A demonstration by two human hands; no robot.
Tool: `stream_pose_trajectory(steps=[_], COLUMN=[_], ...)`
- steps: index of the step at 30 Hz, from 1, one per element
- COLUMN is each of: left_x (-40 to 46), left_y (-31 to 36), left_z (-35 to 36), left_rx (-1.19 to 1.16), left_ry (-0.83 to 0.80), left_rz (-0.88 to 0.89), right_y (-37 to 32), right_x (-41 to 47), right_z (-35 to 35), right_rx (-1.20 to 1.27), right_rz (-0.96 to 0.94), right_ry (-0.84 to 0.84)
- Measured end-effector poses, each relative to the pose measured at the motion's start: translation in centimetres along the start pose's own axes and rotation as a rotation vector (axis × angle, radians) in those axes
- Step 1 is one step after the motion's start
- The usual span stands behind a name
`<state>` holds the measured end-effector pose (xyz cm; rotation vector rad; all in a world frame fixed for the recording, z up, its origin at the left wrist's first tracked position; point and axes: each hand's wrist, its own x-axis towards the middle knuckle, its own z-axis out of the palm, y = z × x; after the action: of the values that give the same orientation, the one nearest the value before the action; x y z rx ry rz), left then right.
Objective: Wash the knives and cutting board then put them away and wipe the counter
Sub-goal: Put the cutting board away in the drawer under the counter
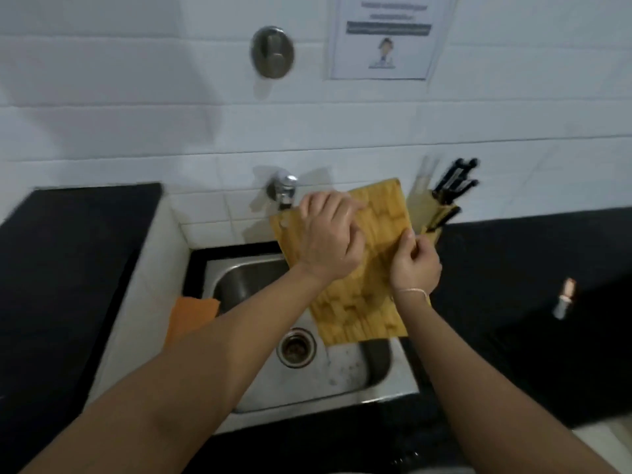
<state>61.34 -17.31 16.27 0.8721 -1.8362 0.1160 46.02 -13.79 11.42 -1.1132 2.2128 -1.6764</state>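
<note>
Wooden cutting board (355,302) tilted over the sink (342,371), long axis running away from me toward the tap (285,191). My right hand (415,265) pinches its right edge; left hand (330,237) presses loosely curled on its face, nearer the tap.

One view only: head-worn wide-angle camera, looking forward and steeply down from close above the sink (342,378). Faces the white tiled wall (136,97); both forearms enter from the bottom edge. Edges bowed by lens distortion.

Wall notice (386,35) text (blurred) unreadable
</note>
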Motion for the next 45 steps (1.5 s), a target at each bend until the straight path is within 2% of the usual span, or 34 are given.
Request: stream_pose_trajectory(steps=[3,7,13,16,20,24,27,30,36,45], left_x=[1.6,2.2,0.6,-0.5,-1.6,-2.1,-2.0,-1.6,1.2,6.4], left_y=[3.6,8.0,13.6,17.0,22.6,27.5,30.5,32.5,35.6,40.7], left_z=[2.8,6.5,13.1,17.2,22.2,26.4,28.9,31.4,39.0,49.9], left_rx=[-0.101,-0.214,-0.311,-0.371,-0.598,-0.941,-1.121,-1.214,-1.486,-1.544], left_ry=[0.037,0.013,-0.19,-0.279,-0.355,-0.648,-0.797,-0.875,-0.835,-0.861], left_rz=[-0.012,-0.193,-0.468,-0.684,-0.994,-1.208,-1.239,-1.236,-1.295,-1.27], right_y=[-0.4,0.3,4.5,7.1,10.7,13.4,14.9,16.5,18.2,19.9], right_x=[2.8,5.8,9.6,11.7,14.6,17.0,18.3,19.5,23.7,33.6], right_z=[-5.2,-11.7,-19.9,-23.9,-29.5,-34.5,-37.1,-39.0,-41.9,-46.7], right_rx=[0.007,0.002,-0.02,-0.011,0.009,-0.033,-0.061,-0.087,-0.142,-0.373], right_rz=[-0.02,-0.038,-0.101,-0.122,-0.144,-0.162,-0.184,-0.205,-0.306,-0.316], right_ry=[0.166,0.297,0.368,0.38,0.419,0.444,0.463,0.499,0.524,0.311])
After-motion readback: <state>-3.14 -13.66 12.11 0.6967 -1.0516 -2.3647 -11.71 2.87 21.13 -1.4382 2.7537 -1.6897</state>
